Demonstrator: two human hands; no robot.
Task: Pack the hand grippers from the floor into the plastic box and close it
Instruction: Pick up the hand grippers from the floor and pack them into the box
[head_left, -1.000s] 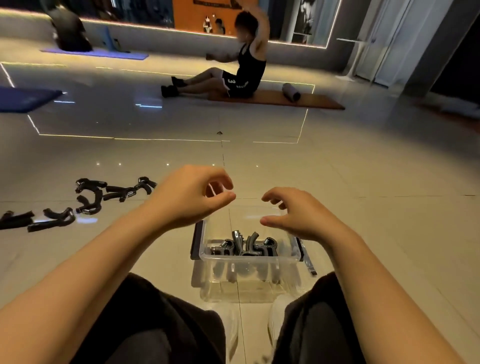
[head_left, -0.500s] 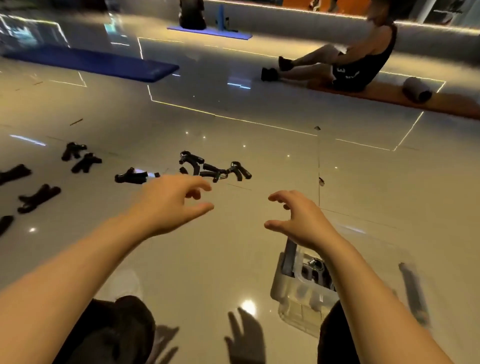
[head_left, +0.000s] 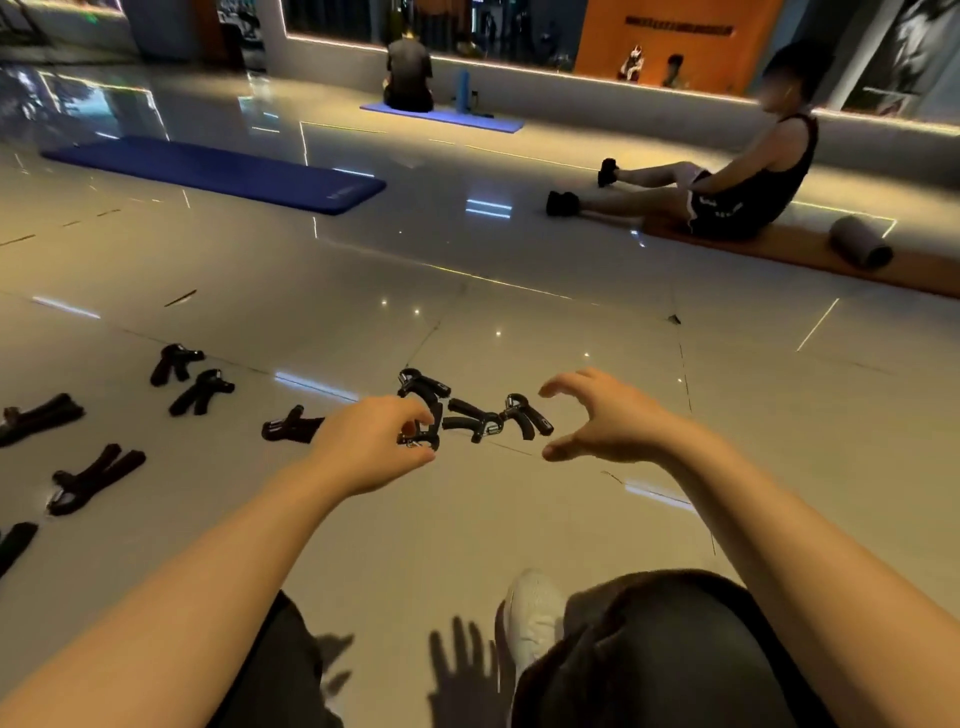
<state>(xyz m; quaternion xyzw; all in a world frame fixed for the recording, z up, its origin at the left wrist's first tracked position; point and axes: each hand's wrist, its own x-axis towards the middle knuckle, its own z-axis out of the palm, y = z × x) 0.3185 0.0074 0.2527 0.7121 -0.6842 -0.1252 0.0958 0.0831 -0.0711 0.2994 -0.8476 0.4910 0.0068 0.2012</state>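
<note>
Several black hand grippers lie on the glossy floor. A cluster of three (head_left: 475, 418) lies straight ahead, with one more (head_left: 291, 427) just to its left and others (head_left: 197, 393) spread toward the left edge. My left hand (head_left: 371, 449) hovers in front of the cluster's left end with its fingers curved and nothing clearly held; a gripper shows between its thumb and fingertips. Beside the cluster's right end, my right hand (head_left: 605, 423) is spread in a wide C and holds nothing. The plastic box is out of view.
My knees and a white shoe (head_left: 535, 613) fill the bottom of the view. A blue mat (head_left: 218, 171) lies far left. A person sits on an orange mat (head_left: 810, 254) with a grey roll (head_left: 857, 241) at the right; another person sits far back.
My view has swung left from the box, which has left the frame. Both hands have reached forward to the cluster of hand grippers, and the right hand has spread wider.
</note>
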